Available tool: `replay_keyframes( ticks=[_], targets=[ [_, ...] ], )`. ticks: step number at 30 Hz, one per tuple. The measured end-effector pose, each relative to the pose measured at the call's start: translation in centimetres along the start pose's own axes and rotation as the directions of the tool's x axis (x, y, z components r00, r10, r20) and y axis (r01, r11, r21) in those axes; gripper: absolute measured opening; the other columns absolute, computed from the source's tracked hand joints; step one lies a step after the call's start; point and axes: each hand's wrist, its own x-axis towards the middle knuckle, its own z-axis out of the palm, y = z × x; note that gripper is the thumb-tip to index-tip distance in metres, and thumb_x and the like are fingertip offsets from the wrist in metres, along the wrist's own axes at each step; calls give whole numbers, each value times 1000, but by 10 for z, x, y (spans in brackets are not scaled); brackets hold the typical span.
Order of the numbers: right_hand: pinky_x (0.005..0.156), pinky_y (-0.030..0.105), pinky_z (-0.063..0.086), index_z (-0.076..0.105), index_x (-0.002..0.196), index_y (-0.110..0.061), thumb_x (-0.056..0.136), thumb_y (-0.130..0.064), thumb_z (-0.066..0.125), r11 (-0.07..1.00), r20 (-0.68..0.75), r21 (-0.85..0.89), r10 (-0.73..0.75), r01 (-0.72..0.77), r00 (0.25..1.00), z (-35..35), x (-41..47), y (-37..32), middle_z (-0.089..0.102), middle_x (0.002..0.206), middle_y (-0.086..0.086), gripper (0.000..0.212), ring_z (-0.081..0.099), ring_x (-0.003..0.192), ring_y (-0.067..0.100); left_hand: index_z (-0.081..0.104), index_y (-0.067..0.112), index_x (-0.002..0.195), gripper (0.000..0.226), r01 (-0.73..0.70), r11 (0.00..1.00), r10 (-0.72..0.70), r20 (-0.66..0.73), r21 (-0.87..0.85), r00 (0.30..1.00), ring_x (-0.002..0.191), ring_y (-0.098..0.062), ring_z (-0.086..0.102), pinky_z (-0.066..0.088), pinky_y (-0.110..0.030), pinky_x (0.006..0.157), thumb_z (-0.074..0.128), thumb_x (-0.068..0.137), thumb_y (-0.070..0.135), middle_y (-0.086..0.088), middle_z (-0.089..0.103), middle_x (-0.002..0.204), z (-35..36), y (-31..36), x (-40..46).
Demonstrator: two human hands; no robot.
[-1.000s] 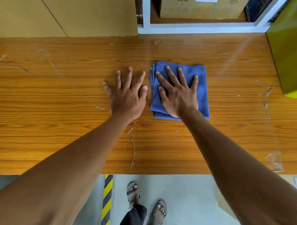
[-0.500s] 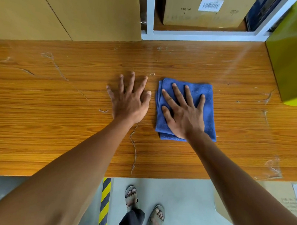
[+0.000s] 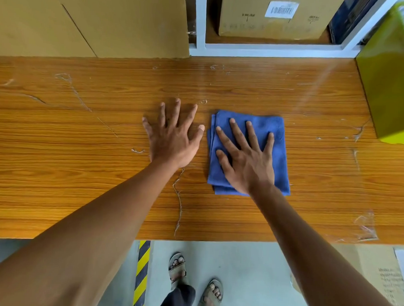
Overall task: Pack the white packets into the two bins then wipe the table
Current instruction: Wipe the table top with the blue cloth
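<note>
Right fingers (image 3: 237,133) splayed wide and flat on the folded blue cloth (image 3: 274,133), palm down: right hand (image 3: 246,164) spreads load so the whole pad drags evenly when wiping. Cloth sits mid-desk, roughly halfway between far and near edges.

Left hand (image 3: 173,140) flat on bare desk (image 3: 56,169) just beside the cloth, not touching it, fingers also spread, holding nothing; looks like a brace for leaning in.

No white packets visible, so packing is likely done. Yellow-green bin (image 3: 394,80) sits at the desk's far right corner. Tape residue and scuffs (image 3: 179,198) run toward the near edge; likely the wipe target.
</note>
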Motion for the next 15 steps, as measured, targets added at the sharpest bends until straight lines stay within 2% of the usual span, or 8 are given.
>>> replay_keyframes(
  ticks=[3,10,12,15],
  targets=[
    [119,77,3,2,165,-50,107,-67,14,1000,15,14,4,-4,1000,0,3,2,-2,177,-13,62,-3,163,27,1,54,164,68,-3,1000,3,-9,-3,1000,163,-33,-7,1,-78,120,4,100,78,6,-5,178,1,0,0],
    [118,79,0,-1,164,-51,102,-69,7,1000,29,-2,16,-16,999,-17,122,25,-3,176,-13,65,-6,163,26,-3,56,163,64,15,1000,-15,-12,7,1000,163,-31,-12,0,-77,120,2,102,75,9,-12,177,3,1,0],
    [118,79,-1,-2,164,-51,102,-69,6,1000,28,-6,14,-14,1000,-17,125,23,-4,177,-13,65,-6,163,26,-3,56,163,64,17,1000,-17,-12,10,1000,163,-31,-11,0,-77,121,2,102,75,9,-11,177,3,0,1],
    [119,79,1,-1,165,-48,103,-68,7,1000,3,2,0,0,1000,-9,80,17,-2,177,-11,66,-4,163,27,-1,56,163,65,13,1000,-13,-13,-8,1000,163,-31,-10,-1,-76,120,3,101,76,9,-9,177,1,2,-1]
  ],
)
